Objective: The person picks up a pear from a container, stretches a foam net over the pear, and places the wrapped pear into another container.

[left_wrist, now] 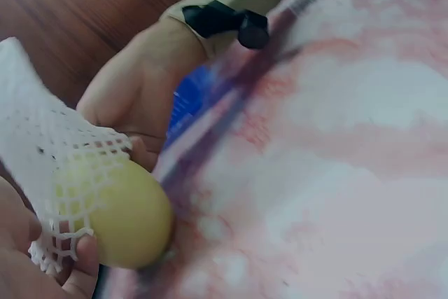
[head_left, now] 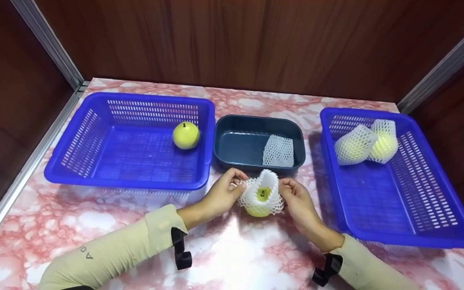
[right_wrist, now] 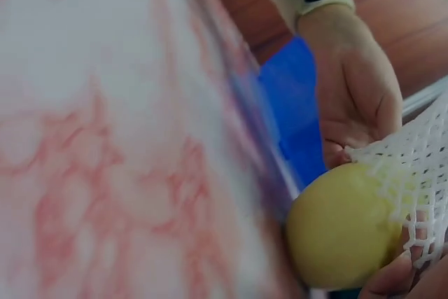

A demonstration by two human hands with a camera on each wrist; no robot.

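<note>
Between both hands, a white foam mesh net point(head_left: 268, 180) sits over a round yellow-green fruit point(head_left: 257, 212) with a dark stem, low over the table. My left hand point(head_left: 226, 191) pinches the net's left edge; my right hand point(head_left: 299, 201) pinches its right edge. Through the net's open top the stem end shows. In the left wrist view, the fruit's bare side point(left_wrist: 140, 218) bulges out below the stretched mesh. The right wrist view shows the smooth fruit point(right_wrist: 343, 229) from the other side, with fingertips at the net's rim.
A dark rectangular bin point(head_left: 236, 147) just beyond the hands holds another foam net point(head_left: 279, 151). In the left blue basket point(head_left: 135, 181) lies a bare yellow-green fruit point(head_left: 186, 135). The right blue basket point(head_left: 409, 237) holds two netted fruits point(head_left: 355, 146). Brown panels point(head_left: 232, 44) stand around the marbled table point(head_left: 95, 241).
</note>
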